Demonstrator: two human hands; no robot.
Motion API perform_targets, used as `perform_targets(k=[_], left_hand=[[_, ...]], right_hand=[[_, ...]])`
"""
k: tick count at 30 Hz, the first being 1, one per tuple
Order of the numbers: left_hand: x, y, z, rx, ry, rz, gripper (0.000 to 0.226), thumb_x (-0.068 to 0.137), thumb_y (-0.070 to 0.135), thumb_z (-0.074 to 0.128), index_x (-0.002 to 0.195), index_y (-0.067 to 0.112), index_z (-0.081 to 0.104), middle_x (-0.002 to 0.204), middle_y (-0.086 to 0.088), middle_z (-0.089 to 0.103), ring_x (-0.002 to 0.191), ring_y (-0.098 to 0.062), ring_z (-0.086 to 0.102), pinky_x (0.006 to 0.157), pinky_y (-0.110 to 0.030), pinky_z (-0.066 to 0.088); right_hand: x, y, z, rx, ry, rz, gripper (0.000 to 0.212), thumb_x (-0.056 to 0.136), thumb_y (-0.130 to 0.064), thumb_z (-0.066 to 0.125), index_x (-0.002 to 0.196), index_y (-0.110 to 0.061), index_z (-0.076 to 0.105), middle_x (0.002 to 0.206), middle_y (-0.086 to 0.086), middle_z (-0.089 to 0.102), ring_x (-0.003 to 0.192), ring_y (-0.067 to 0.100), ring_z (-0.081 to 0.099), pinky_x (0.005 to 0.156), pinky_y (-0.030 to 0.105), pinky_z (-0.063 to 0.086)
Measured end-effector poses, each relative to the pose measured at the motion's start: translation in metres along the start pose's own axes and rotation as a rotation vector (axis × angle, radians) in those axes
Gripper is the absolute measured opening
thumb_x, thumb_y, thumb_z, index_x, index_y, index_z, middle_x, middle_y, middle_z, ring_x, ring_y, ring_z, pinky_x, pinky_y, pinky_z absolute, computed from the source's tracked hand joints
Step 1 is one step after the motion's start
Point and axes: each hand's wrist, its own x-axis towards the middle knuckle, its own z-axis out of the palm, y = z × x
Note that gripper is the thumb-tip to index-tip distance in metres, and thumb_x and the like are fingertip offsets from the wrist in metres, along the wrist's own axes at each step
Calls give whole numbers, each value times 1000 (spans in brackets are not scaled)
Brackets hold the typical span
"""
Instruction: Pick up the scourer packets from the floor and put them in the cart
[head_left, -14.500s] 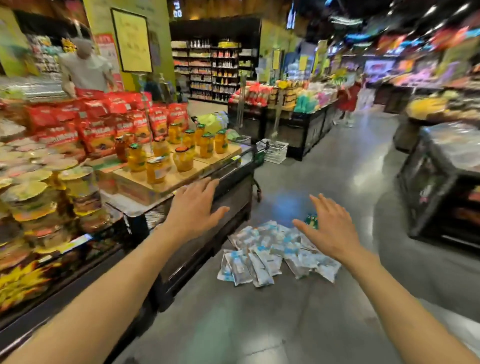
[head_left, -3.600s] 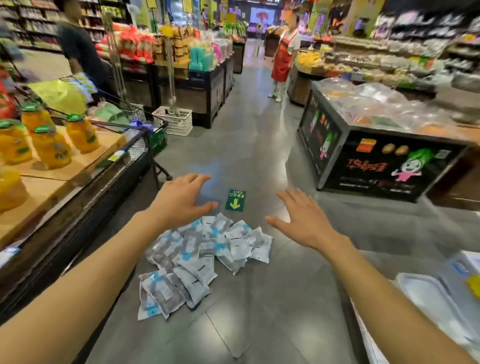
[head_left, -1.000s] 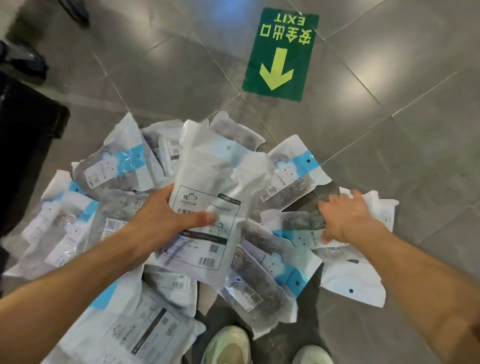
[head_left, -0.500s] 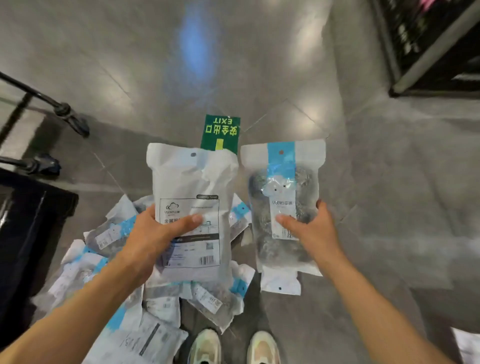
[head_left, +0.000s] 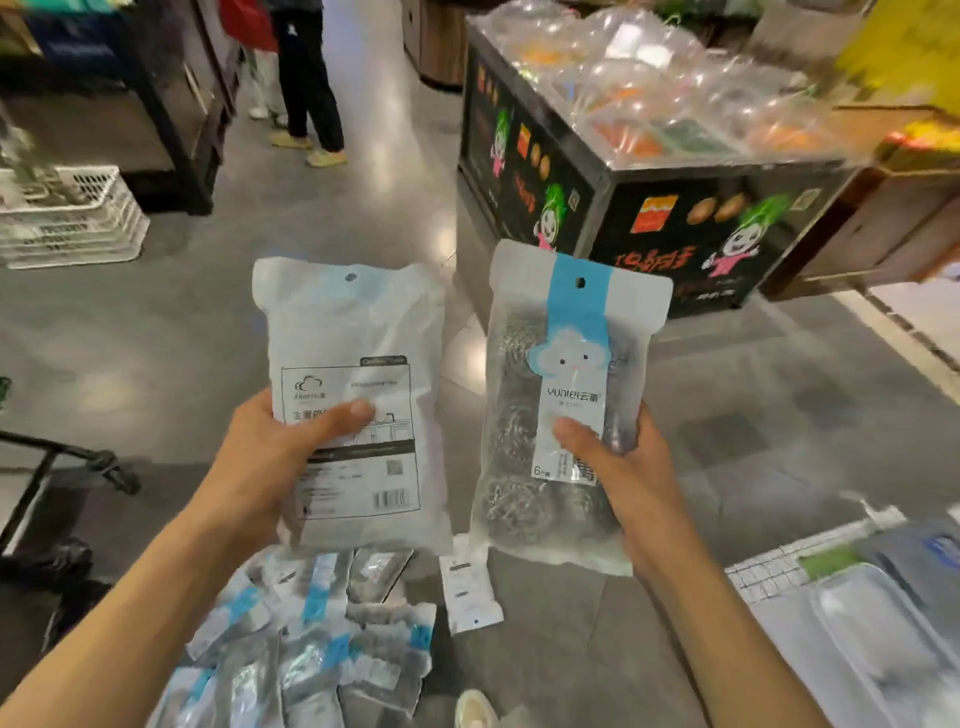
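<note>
Grey polished floor tiles (head_left: 779, 426) of a supermarket aisle lie under everything, glossy enough to throw back the ceiling lights.

Held upright above them are two scourer packets. The left hand (head_left: 270, 462) clasps a flat frosted-white plastic packet (head_left: 353, 405), printed back and barcode facing the viewer, thumb across the label and fingers behind. The right hand (head_left: 618, 467) clasps a see-through packet with a blue header strip (head_left: 561, 405), cloud logo forward, with coils of steel-wool scourer visible through the film. Both packets stand with their long axis vertical, hang-holes at the top, gripped low in their lower halves, side by side and slightly apart.

The cart (head_left: 810, 577) appears as white wire mesh at the lower right edge, so it lies to the right of and below both packets, on the right hand's side. I judge that the right hand has the shorter swing and that the left must cross further over.

The film looks thin, crinkly and slippery, and the wiry filling gives each bag some springy bulk, so a light clasp should do.

Below the hands, a loose heap of matching blue-and-clear packets (head_left: 322, 644) still lies on the floor, overlapping at all angles.

Further out stand a black display stand with cartoon figures (head_left: 597, 197), a stack of white plastic crates (head_left: 67, 218) at left, and someone's dark-trousered legs (head_left: 309, 78) up the aisle.
</note>
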Motion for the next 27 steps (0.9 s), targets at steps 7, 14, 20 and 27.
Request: perform_targets(k=[7, 14, 20, 27], left_hand=[[-49, 67, 61, 50, -303, 73, 43, 66, 22, 86, 106, 15, 73, 93, -4, 81, 82, -24, 79, 73, -38, 60], [-93, 84, 140, 86, -598, 46, 37, 73, 16, 87, 107, 11, 76, 95, -8, 81, 86, -28, 79, 80, -43, 62], [-171, 74, 216, 147, -855, 53, 40, 73, 17, 88, 110, 17, 73, 92, -2, 81, 82, -23, 79, 76, -43, 63], [-300, 39, 293, 154, -1062, 36, 31, 73, 13, 89, 100, 17, 74, 90, -5, 81, 81, -24, 79, 75, -42, 63]], right_hand=[[-99, -56, -45, 20, 244, -108, 43, 79, -16, 80, 118, -26, 65, 103, -13, 80, 91, 6, 77, 71, 19, 61], [-205, -66, -106, 8, 606, -180, 46, 80, -20, 81, 122, -29, 64, 111, -9, 79, 96, 8, 77, 75, 20, 62], [-297, -57, -162, -46, 849, -224, 70, 74, -47, 89, 135, -29, 60, 120, -7, 77, 112, 17, 73, 95, 41, 57], [-430, -32, -236, -72, 1118, -214, 40, 87, -37, 74, 124, -31, 63, 108, -14, 78, 100, 7, 75, 91, 38, 59]])
